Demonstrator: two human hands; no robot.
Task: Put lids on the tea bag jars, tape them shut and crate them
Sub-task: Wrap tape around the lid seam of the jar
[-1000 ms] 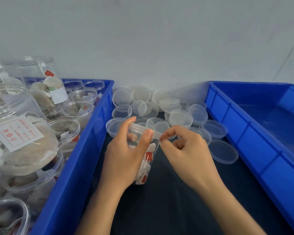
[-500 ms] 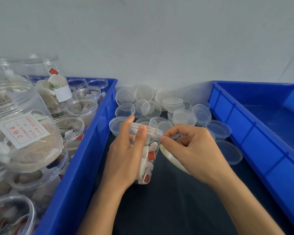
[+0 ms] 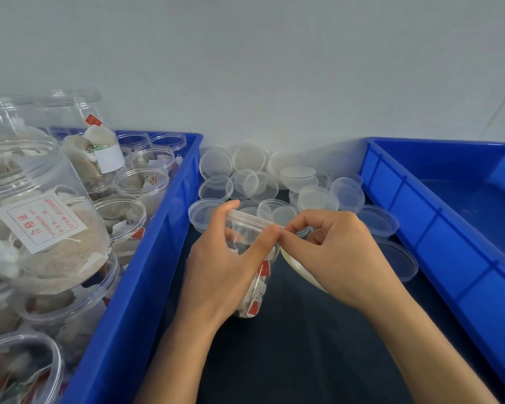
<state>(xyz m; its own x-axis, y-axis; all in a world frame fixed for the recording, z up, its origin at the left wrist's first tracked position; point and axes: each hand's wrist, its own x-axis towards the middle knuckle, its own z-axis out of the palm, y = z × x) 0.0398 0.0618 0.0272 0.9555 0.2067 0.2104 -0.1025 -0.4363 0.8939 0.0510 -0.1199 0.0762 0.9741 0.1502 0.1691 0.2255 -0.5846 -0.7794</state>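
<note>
At the centre of the frame the left hand point(image 3: 222, 263) curls its fingers point(image 3: 263, 243) and thumb round a small clear lidded plastic jar of tea bags point(image 3: 252, 258) standing on the dark bench point(image 3: 289, 345). The right hand point(image 3: 333, 252) pinches thumb and forefinger at the jar's lid rim, a roll of clear tape point(image 3: 301, 272) beneath it. Loose clear round lids point(image 3: 274, 182) lie behind. A blue crate of open jars point(image 3: 146, 258) sits lower left, a second blue crate point(image 3: 435, 228) right.
</note>
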